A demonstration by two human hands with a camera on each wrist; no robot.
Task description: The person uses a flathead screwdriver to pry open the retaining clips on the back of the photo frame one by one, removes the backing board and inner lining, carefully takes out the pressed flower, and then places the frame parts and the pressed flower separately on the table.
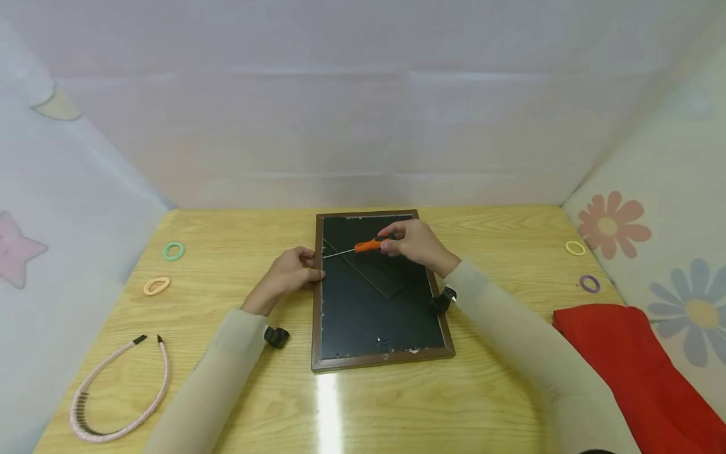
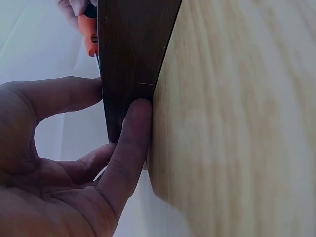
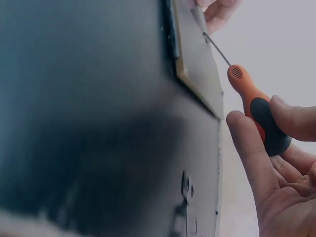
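Two hands work on a picture frame [image 1: 381, 302] that lies face down near the middle of the wooden tabletop [image 1: 493, 391], its dark backing board up and its brown wooden border all round. The left hand [image 1: 288, 276] grips the frame's left edge; the left wrist view shows the thumb and fingers curled against the wood of that border, pinching it. The right hand [image 1: 416, 243] holds a small screwdriver [image 1: 363, 246] with an orange and black handle, the fingers and thumb curled round the black end, and the thin metal shaft points left across the backing board toward the frame's left edge, just beside the left hand's fingertips. In the right wrist view the screwdriver's tip [image 3: 206, 35] sits at the edge of the easel stand [image 1: 368, 271], a flat dark strip lying slantwise on the backing. A green hair tie [image 1: 173, 251] and an orange hair tie [image 1: 156, 285] lie near the tabletop's left edge, with a pink headband [image 1: 116, 394] toward its near left corner. A yellow hair tie [image 1: 575, 248] and a purple hair tie [image 1: 589, 283] lie by the right edge, and a red cloth [image 1: 635, 366] covers the near right corner.
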